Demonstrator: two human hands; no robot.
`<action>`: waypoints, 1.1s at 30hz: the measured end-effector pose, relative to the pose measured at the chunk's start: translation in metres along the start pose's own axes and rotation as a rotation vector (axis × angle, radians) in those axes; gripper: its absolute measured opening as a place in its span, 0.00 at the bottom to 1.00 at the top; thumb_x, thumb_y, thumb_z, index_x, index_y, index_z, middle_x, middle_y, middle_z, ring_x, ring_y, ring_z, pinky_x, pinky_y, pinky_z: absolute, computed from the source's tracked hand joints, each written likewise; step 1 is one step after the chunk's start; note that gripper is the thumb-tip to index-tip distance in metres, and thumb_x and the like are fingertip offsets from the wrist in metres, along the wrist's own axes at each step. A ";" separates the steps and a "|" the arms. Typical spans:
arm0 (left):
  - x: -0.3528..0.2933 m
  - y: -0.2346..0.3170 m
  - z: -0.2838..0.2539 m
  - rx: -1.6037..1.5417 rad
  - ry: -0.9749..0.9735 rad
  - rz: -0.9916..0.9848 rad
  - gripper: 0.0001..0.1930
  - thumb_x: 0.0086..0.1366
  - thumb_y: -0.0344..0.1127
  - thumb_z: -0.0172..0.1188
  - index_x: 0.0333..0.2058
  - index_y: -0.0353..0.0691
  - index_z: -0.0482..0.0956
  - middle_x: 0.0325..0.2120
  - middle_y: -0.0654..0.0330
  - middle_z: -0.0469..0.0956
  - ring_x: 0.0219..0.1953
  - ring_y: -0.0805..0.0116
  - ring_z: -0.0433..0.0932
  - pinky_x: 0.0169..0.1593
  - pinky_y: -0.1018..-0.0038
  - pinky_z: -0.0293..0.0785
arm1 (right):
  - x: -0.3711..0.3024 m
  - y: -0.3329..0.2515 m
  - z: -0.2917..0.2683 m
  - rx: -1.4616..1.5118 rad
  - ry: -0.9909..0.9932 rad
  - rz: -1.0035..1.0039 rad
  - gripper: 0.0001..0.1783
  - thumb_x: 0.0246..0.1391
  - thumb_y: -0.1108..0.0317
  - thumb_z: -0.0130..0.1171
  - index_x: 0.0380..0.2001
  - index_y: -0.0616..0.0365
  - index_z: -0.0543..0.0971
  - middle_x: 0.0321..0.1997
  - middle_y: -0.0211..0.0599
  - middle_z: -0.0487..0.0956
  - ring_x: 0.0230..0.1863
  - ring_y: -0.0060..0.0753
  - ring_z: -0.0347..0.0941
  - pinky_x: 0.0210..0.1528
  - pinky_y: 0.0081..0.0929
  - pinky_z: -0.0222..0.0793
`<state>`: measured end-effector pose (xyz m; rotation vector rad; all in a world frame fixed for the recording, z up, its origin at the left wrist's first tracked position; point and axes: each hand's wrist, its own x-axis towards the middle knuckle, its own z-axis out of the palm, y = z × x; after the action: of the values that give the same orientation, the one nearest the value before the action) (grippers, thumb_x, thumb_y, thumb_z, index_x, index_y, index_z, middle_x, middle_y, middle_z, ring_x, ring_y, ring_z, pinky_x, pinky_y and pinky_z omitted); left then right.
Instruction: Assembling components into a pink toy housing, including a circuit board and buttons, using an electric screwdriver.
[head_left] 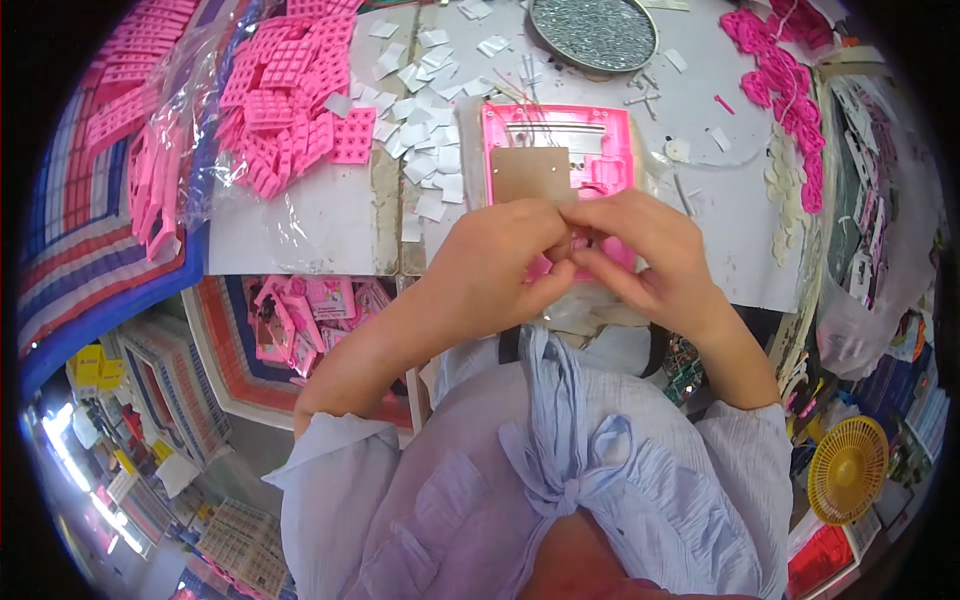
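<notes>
A pink plastic casing (617, 135) lies on the worktable in front of me, its inside facing up. On its left part rests a flat brown circuit board (530, 172), and thin wires (522, 98) run out past the casing's far edge. Both hands meet over the casing's near half. My left hand (500, 255) is closed, thumb and fingers pinched together beside the board's near edge. Touching it from the other side, my right hand (655, 255) is also closed in a pinch. Whatever sits between the fingertips is hidden or too small to name.
Beyond the casing stands a round dish (606, 72) of small screws. Small white squares (430, 100) are scattered left of it, beside heaped pink keypads (290, 75). Pink linked parts (785, 80) lie at right. A drawer (225, 345) below holds pink casings; a yellow fan (848, 470) stands low right.
</notes>
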<state>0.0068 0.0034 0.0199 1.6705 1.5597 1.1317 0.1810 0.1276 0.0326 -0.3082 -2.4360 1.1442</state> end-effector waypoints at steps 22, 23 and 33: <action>0.053 -0.002 0.018 0.163 -0.177 0.019 0.16 0.57 0.31 0.64 0.45 0.39 0.79 0.38 0.56 0.78 0.34 0.59 0.78 0.37 0.61 0.75 | -0.061 -0.016 0.006 -0.242 0.075 0.077 0.13 0.41 0.75 0.69 0.35 0.56 0.84 0.34 0.31 0.79 0.32 0.37 0.75 0.31 0.31 0.73; 0.048 0.005 0.017 0.014 -0.078 -0.051 0.20 0.57 0.29 0.64 0.49 0.38 0.77 0.39 0.54 0.78 0.35 0.57 0.78 0.38 0.60 0.76 | -0.060 -0.009 0.002 -0.255 0.079 0.059 0.13 0.40 0.75 0.69 0.35 0.55 0.84 0.34 0.31 0.80 0.32 0.36 0.75 0.31 0.31 0.73; -0.027 -0.011 0.045 0.308 -0.065 0.157 0.15 0.53 0.28 0.67 0.41 0.41 0.80 0.36 0.59 0.79 0.38 0.59 0.79 0.38 0.64 0.77 | -0.050 0.025 -0.006 -0.150 -0.128 -0.078 0.10 0.41 0.76 0.69 0.31 0.59 0.82 0.35 0.33 0.78 0.38 0.37 0.75 0.34 0.31 0.73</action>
<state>0.0419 -0.0159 -0.0157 2.0414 1.6493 0.9373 0.2280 0.1290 0.0026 -0.1883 -2.6278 0.9784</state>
